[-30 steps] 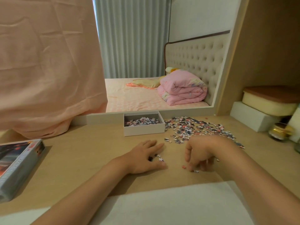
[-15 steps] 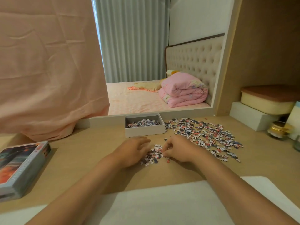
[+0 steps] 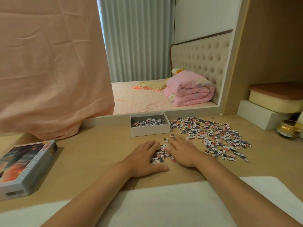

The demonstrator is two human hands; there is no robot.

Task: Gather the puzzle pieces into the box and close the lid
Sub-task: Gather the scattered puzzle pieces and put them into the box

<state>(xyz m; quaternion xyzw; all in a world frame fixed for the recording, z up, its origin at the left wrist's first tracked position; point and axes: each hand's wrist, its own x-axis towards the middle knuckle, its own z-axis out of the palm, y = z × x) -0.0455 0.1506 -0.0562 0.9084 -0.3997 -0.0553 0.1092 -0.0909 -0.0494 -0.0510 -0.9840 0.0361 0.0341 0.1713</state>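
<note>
Seen from the head camera, both hands lay flat and open on the tabletop (image 3: pixel 98 153), fingers straight and holding nothing. The left hand (image 3: pixel 144 158) and the right hand (image 3: pixel 183 153) flanked a small heap of puzzle pieces (image 3: pixel 159 154), their inner edges touching it on either side. The open white box (image 3: pixel 150 131) stood just beyond the fingertips with some pieces already in its bottom. A much larger scatter of pieces (image 3: pixel 211 133) spread to the right of the box and beyond the right hand. What looked to be the printed lid (image 3: pixel 27 166) lay well apart at the far left. The pieces were probably light, thin and stiff card, prone to slide and spill from a loose hold. Pinching them singly would likely be slow, so they seemed best swept together and scooped from below between cupped palms. The lid was likely light, rigid cardboard, best gripped by its long sides.
</note>
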